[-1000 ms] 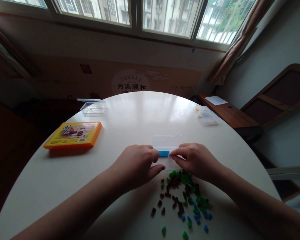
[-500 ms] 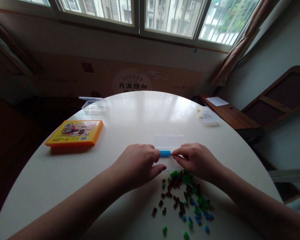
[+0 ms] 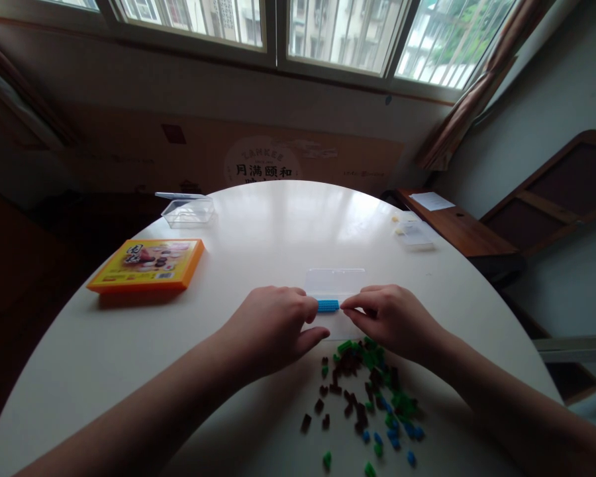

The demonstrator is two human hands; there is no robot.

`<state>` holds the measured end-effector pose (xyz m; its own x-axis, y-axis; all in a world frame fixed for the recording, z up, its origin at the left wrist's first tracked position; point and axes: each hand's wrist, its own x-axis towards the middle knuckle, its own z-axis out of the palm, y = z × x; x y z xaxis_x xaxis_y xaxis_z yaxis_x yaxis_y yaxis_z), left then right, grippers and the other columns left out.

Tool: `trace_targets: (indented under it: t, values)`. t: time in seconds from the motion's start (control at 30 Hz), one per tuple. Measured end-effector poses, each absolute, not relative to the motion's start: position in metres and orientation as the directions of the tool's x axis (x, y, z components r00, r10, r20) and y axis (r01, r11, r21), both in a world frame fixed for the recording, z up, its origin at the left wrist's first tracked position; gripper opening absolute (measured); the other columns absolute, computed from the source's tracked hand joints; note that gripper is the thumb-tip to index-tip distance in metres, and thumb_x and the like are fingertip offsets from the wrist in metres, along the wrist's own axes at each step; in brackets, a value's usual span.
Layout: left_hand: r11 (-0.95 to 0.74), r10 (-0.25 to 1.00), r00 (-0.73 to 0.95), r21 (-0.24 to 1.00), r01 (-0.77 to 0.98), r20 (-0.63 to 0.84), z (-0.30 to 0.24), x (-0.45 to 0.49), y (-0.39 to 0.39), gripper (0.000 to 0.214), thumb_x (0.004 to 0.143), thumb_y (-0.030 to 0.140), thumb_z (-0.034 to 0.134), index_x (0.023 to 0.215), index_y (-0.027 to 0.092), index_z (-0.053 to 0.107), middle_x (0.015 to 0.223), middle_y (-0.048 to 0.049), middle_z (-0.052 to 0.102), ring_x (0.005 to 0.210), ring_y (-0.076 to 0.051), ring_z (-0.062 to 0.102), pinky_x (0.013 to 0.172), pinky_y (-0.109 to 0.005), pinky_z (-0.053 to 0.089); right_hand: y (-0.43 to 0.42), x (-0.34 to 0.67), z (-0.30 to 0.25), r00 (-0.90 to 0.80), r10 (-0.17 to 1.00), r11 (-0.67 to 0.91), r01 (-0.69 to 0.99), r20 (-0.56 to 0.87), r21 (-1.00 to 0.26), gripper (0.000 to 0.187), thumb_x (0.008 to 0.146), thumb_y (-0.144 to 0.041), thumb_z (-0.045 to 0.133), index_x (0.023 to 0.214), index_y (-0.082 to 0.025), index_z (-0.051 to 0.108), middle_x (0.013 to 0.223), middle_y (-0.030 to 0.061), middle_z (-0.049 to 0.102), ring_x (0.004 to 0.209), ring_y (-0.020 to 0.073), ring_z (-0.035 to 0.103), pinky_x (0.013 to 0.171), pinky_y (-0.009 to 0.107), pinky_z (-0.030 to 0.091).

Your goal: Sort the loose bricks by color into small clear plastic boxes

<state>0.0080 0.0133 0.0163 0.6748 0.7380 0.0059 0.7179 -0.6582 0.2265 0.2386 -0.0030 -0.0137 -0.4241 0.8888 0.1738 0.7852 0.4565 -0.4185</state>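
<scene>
Between left hand [image 3: 278, 324] and right hand [image 3: 395, 321], bumpy blue plastic bar [image 3: 328, 306]

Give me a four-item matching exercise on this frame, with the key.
1. Blue strip
2. Flat box
3. Loose pieces
4. Sheet of paper

A. Orange and yellow
B. On the brown desk
C. Between the fingers of the left hand and right hand
D. Scattered; green, brown and blue

Pairs: 1-C, 2-A, 3-D, 4-B
</scene>
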Motion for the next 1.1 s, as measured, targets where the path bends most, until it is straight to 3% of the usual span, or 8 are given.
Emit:
trace_targets:
  t: [0.37,0.63,1.1]
  values:
    - [-0.702,0.695,0.719,0.219,0.678,0.000,0.015,0.008,0.013,0.020,0.087,0.043,0.060,0.093,0.030,0.073,0.084,0.0001,0.072,0.066,-0.019,0.064,0.057,-0.028,0.040,-0.001,0.239,-0.014,-0.426,0.891,0.453,0.802,0.160,-0.389,0.017,0.088,-0.027,0.060,0.093,-0.029,0.076,0.086,-0.0029,0.074,0.073,0.0144,0.065,0.067,0.026,0.044]
    - [-0.734,0.661,0.751,0.206,0.647,-0.005,0.009,0.008,0.012,0.035,0.088,0.048,0.057,0.121,0.039,0.065,0.087,-0.0021,0.076,0.075,-0.025,0.070,0.060,-0.031,0.045,-0.001,0.238,-0.015,-0.417,0.897,0.440,0.810,0.148,-0.388,0.018,0.087,-0.026,0.059,0.091,-0.028,0.076,0.088,-0.0020,0.075,0.077,0.0160,0.067,0.069,0.026,0.045]
    - [-0.717,0.680,0.730,0.148,0.682,-0.066,0.007,0.011,0.008,0.043,0.087,0.058,0.053,0.123,0.037,0.064,0.071,-0.0040,0.072,0.061,-0.025,0.066,0.053,-0.029,0.041,0.001,0.235,-0.015,-0.384,0.916,0.398,0.838,0.114,-0.373,0.020,0.087,-0.027,0.057,0.092,-0.028,0.076,0.089,-0.0013,0.075,0.078,0.0170,0.067,0.070,0.027,0.045]
